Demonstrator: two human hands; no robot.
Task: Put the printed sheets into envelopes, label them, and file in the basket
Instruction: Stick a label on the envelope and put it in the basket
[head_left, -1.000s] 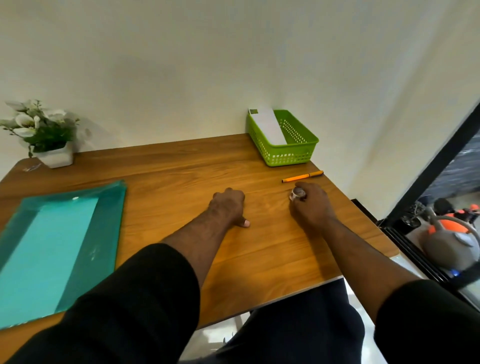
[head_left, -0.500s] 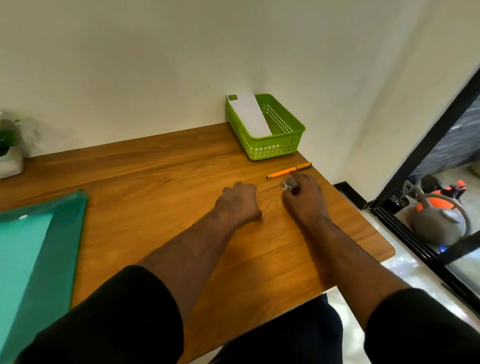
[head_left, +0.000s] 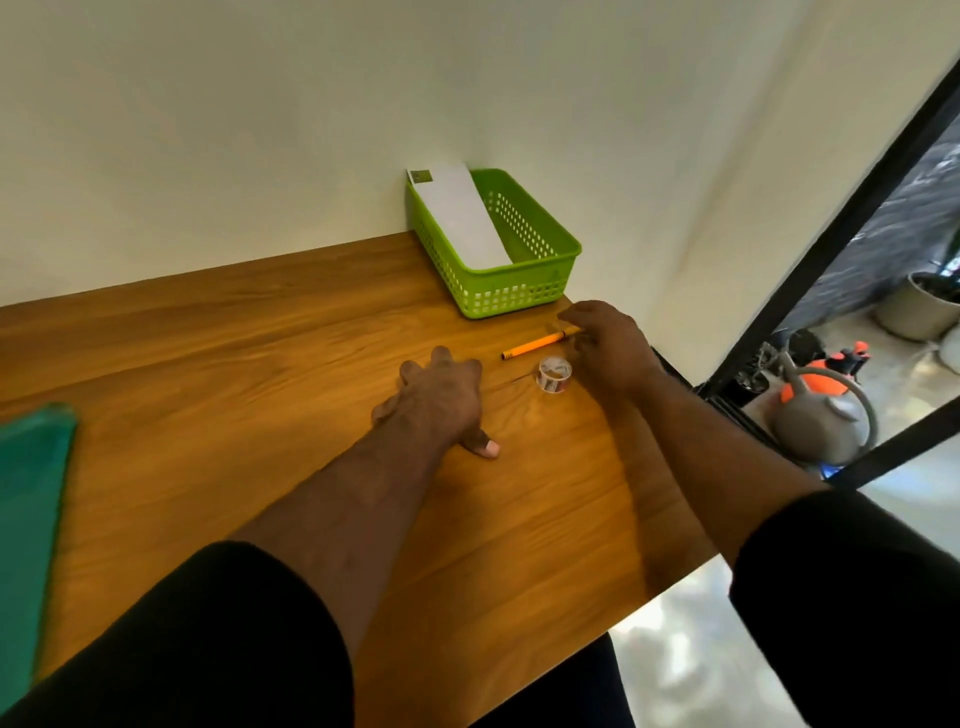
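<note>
A green slotted basket (head_left: 524, 291) stands at the desk's (head_left: 260, 374) far right corner, against the wall. A white envelope (head_left: 460, 215) with a dark label at its top corner leans inside along the left wall, jutting above the rim. An orange pen (head_left: 530, 345) lies near the right edge, just before the basket; a small tape roll (head_left: 554, 374) stands just beside it.
</note>
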